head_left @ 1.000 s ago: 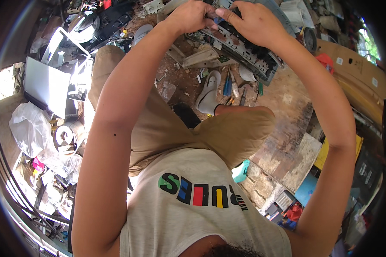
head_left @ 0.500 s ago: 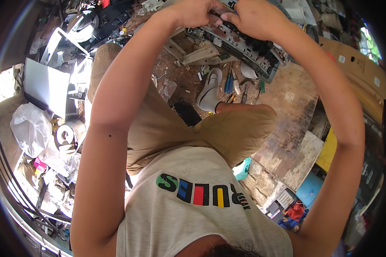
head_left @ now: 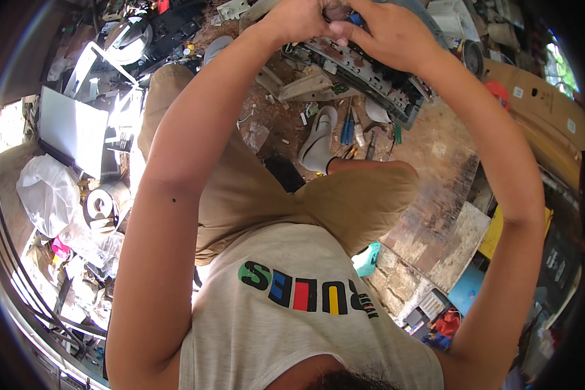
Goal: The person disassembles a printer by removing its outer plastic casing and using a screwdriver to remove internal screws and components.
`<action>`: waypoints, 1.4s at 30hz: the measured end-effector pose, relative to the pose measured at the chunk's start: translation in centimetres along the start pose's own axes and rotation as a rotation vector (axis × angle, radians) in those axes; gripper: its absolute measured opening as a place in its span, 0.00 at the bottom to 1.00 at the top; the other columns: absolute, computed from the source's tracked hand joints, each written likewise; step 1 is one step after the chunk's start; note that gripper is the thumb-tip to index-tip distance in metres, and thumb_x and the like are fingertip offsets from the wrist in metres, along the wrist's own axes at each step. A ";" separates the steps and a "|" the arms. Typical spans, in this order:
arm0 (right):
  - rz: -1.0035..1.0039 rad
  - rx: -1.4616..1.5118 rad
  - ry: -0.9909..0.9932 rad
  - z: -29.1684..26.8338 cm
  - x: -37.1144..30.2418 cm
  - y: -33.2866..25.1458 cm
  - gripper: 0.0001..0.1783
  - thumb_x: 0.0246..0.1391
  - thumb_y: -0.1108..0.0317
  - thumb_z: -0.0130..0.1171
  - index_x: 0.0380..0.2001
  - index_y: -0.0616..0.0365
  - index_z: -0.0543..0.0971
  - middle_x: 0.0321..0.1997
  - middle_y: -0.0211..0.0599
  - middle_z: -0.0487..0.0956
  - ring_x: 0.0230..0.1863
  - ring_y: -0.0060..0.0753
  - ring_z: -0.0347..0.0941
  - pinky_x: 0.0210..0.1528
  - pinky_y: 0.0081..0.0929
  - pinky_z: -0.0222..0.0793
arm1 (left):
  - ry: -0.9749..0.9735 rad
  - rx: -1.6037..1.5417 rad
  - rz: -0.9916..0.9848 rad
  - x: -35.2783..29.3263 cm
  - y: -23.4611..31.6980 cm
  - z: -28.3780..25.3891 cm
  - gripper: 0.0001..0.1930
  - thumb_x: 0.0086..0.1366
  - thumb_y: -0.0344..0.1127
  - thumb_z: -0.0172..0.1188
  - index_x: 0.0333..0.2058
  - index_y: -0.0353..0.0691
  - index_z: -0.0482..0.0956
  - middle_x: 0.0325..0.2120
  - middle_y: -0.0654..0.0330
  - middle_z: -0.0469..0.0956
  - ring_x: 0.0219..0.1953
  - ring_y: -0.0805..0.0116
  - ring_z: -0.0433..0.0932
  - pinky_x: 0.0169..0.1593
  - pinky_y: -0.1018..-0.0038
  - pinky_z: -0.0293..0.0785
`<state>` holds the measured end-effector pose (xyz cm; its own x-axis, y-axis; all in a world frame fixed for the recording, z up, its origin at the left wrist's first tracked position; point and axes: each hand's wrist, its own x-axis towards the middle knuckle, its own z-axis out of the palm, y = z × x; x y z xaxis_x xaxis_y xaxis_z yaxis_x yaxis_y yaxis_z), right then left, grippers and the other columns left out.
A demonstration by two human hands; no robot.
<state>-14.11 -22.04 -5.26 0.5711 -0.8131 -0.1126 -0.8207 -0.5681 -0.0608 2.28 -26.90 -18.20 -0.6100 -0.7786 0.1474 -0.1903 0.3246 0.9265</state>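
Note:
Both arms reach to the top edge of the view, where my hands meet over a long metal machine frame with dark parts along it. My left hand is curled, its fingertips partly cut off by the picture's edge. My right hand has its thumb pointed toward the left fingers, almost touching them. Fingers of both hands look closed around something small and dark that I cannot make out. A bit of blue shows just beneath the right thumb. The frame lies tilted on the ground beyond my sandalled foot.
Several hand tools, among them a blue-handled screwdriver, lie beside the foot. A worn wooden board covers the ground to the right, with cardboard beyond. Scrap parts, a white panel and a plastic bag crowd the left.
Both hands have shifted slightly nearer and come closer together over the frame. The right elbow has drawn inward a little. The metal frame stays about where it was.

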 end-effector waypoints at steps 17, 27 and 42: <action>0.165 -0.077 -0.288 -0.3 0.9 -1.2 0.15 0.56 0.62 0.60 0.44 0.56 0.76 0.43 0.48 0.78 0.47 0.54 0.76 0.47 0.45 0.73 | -0.114 -0.223 0.160 0.2 -0.7 0.0 0.14 0.48 0.33 0.75 0.35 0.38 0.85 0.26 0.59 0.84 0.29 0.74 0.79 0.38 0.69 0.76; 0.107 -0.004 -0.169 -0.7 0.4 -1.3 0.20 0.55 0.66 0.59 0.52 0.52 0.72 0.44 0.48 0.78 0.48 0.55 0.76 0.49 0.46 0.73 | -0.001 -0.149 0.073 -0.2 1.1 0.1 0.18 0.47 0.35 0.75 0.39 0.40 0.83 0.26 0.57 0.83 0.31 0.69 0.81 0.38 0.69 0.76; -0.135 -0.061 0.073 0.3 -0.1 0.0 0.22 0.54 0.63 0.60 0.53 0.50 0.73 0.38 0.48 0.78 0.42 0.58 0.77 0.47 0.48 0.74 | -0.233 0.030 0.012 -0.1 0.7 -2.7 0.23 0.48 0.39 0.75 0.44 0.38 0.83 0.38 0.52 0.85 0.43 0.60 0.83 0.51 0.66 0.77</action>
<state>-14.21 -21.92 -5.53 0.6776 -0.7345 -0.0355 -0.7352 -0.6778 -0.0097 4.25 -28.03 -16.62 -0.7730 -0.6304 0.0709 -0.2025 0.3512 0.9141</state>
